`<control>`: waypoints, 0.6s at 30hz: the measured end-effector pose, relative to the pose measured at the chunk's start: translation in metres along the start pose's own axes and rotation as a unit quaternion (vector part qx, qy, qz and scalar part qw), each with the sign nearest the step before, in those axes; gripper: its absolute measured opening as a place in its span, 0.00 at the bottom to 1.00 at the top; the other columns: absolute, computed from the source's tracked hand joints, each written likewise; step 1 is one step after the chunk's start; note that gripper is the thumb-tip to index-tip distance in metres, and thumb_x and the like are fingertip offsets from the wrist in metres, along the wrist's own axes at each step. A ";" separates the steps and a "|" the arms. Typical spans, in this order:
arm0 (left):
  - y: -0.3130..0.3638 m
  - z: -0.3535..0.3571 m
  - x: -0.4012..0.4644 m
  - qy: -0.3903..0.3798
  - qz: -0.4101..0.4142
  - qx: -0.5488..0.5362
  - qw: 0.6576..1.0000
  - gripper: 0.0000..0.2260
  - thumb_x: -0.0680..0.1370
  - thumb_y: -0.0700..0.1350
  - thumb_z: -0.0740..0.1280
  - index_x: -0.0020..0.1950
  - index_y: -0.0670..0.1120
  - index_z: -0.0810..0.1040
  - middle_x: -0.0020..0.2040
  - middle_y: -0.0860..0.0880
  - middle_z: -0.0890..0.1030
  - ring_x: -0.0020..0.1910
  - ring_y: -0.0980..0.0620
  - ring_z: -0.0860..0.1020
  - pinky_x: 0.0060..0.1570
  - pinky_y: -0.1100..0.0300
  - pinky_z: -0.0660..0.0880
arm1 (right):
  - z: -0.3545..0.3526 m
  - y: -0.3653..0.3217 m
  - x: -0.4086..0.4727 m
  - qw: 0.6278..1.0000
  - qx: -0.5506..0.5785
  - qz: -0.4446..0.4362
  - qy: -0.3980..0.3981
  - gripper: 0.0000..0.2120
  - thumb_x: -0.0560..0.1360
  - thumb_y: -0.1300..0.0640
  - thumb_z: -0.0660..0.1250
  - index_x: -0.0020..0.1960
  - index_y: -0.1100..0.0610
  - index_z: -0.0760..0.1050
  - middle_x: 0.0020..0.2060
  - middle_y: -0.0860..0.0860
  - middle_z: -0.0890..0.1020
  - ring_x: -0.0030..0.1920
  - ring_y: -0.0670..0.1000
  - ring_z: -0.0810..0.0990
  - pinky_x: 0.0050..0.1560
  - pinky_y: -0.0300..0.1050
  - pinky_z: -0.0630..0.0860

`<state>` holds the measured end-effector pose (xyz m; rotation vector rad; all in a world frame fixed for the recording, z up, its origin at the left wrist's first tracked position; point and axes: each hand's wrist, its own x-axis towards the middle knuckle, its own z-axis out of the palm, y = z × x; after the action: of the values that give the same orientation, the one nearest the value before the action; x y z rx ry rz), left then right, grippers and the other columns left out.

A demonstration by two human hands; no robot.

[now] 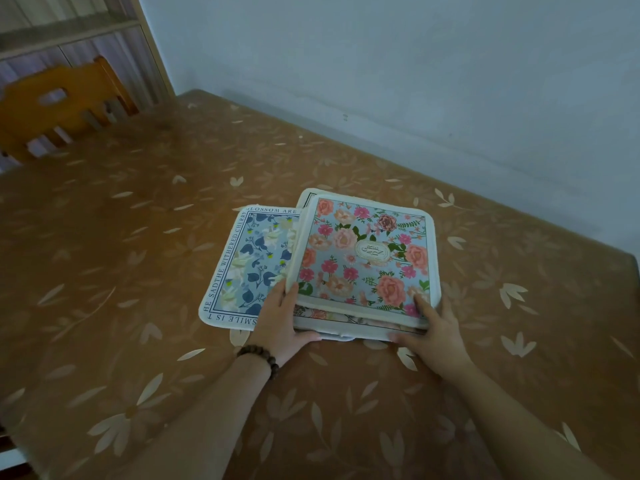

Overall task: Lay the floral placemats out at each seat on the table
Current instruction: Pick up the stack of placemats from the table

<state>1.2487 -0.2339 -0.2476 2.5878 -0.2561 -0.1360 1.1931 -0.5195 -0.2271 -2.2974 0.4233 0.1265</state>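
Observation:
A small stack of floral placemats lies on the table in front of me. The top one, a pink-rose placemat (363,258) with a cream border, has its near edge lifted. My left hand (282,320) pinches its near left corner, thumb on top. My right hand (431,332) grips the near right corner of the same mat. A blue-flower placemat (251,261) with printed lettering round its border sticks out flat to the left from under the stack. More mats (346,323) show beneath the lifted edge.
The table (138,271) wears a brown cloth with pale leaf prints and stands against a pale blue wall (415,81) on the far and right sides. An orange wooden chair (59,105) stands at the far left end.

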 end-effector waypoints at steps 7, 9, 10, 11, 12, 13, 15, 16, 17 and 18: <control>0.010 -0.013 0.004 -0.016 -0.014 -0.051 0.998 0.40 0.67 0.58 0.75 0.74 0.49 0.61 0.73 0.50 0.56 0.71 0.49 0.57 0.69 0.53 0.62 | 0.003 0.002 -0.002 1.000 -0.021 -0.022 0.003 0.45 0.62 0.48 0.80 0.74 0.50 0.63 0.69 0.52 0.60 0.70 0.54 0.61 0.70 0.54 0.66; 0.010 -0.016 0.004 -0.029 -0.022 -0.077 0.996 0.39 0.68 0.58 0.73 0.74 0.49 0.62 0.74 0.52 0.54 0.72 0.51 0.56 0.68 0.55 0.62 | 0.000 -0.001 -0.001 1.000 0.021 -0.020 -0.001 0.41 0.64 0.49 0.79 0.73 0.48 0.66 0.68 0.51 0.62 0.68 0.50 0.63 0.69 0.52 0.69; 0.010 -0.019 0.004 -0.026 -0.029 -0.094 0.995 0.37 0.69 0.58 0.73 0.73 0.48 0.63 0.74 0.52 0.55 0.72 0.51 0.57 0.68 0.55 0.62 | -0.001 -0.003 0.000 0.999 0.041 -0.017 0.002 0.38 0.66 0.48 0.77 0.72 0.48 0.67 0.68 0.50 0.64 0.66 0.49 0.66 0.67 0.51 0.70; 0.010 -0.021 0.005 -0.008 -0.035 -0.114 0.993 0.34 0.70 0.58 0.72 0.72 0.48 0.66 0.73 0.51 0.58 0.71 0.51 0.60 0.67 0.56 0.63 | -0.003 -0.006 0.002 0.998 0.058 -0.007 0.013 0.35 0.68 0.47 0.75 0.72 0.50 0.68 0.67 0.51 0.67 0.65 0.49 0.69 0.65 0.50 0.72; 0.011 -0.024 0.008 0.025 -0.042 -0.133 0.990 0.30 0.71 0.57 0.71 0.70 0.47 0.68 0.70 0.50 0.63 0.68 0.51 0.64 0.65 0.56 0.64 | -0.005 -0.009 0.005 0.997 0.074 0.009 0.032 0.33 0.70 0.46 0.73 0.71 0.51 0.68 0.66 0.51 0.70 0.63 0.50 0.72 0.62 0.50 0.73; 0.012 -0.027 0.012 0.062 -0.053 -0.151 0.985 0.26 0.73 0.55 0.70 0.67 0.46 0.71 0.65 0.49 0.69 0.63 0.50 0.69 0.62 0.57 0.67 | -0.008 -0.012 0.009 0.994 0.090 0.029 0.050 0.31 0.71 0.45 0.72 0.70 0.53 0.69 0.64 0.51 0.74 0.61 0.50 0.75 0.59 0.50 0.75; 0.017 -0.033 0.023 0.112 -0.095 -0.191 0.971 0.14 0.75 0.51 0.69 0.59 0.49 0.75 0.52 0.52 0.76 0.50 0.53 0.76 0.50 0.58 0.74 | -0.012 -0.017 0.016 0.988 0.120 0.061 0.069 0.28 0.73 0.45 0.70 0.69 0.54 0.70 0.58 0.51 0.80 0.52 0.49 0.80 0.48 0.44 0.78; 0.019 -0.037 0.029 0.118 -0.122 -0.203 0.964 0.08 0.75 0.50 0.68 0.54 0.52 0.76 0.45 0.54 0.77 0.42 0.54 0.77 0.42 0.58 0.75 | -0.012 -0.019 0.019 0.987 0.123 0.074 0.078 0.24 0.74 0.47 0.70 0.67 0.54 0.71 0.55 0.50 0.82 0.47 0.47 0.80 0.42 0.40 0.77; 0.019 -0.038 0.036 0.117 -0.149 -0.204 0.960 0.04 0.76 0.49 0.68 0.50 0.53 0.76 0.41 0.54 0.77 0.37 0.54 0.77 0.37 0.57 0.75 | -0.013 -0.019 0.022 0.985 0.121 0.089 0.089 0.21 0.74 0.49 0.69 0.64 0.55 0.73 0.52 0.50 0.83 0.43 0.45 0.80 0.38 0.39 0.75; 0.019 -0.040 0.042 0.113 -0.173 -0.199 0.958 0.03 0.76 0.48 0.67 0.49 0.52 0.77 0.38 0.53 0.78 0.35 0.52 0.77 0.35 0.55 0.76 | -0.013 -0.020 0.026 0.981 0.127 0.110 0.100 0.18 0.74 0.51 0.69 0.62 0.56 0.74 0.49 0.51 0.83 0.41 0.46 0.80 0.38 0.41 0.76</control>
<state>1.2925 -0.2385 -0.2059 2.1964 0.2853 -0.0118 1.2235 -0.5232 -0.2100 -2.0141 0.7538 -0.0491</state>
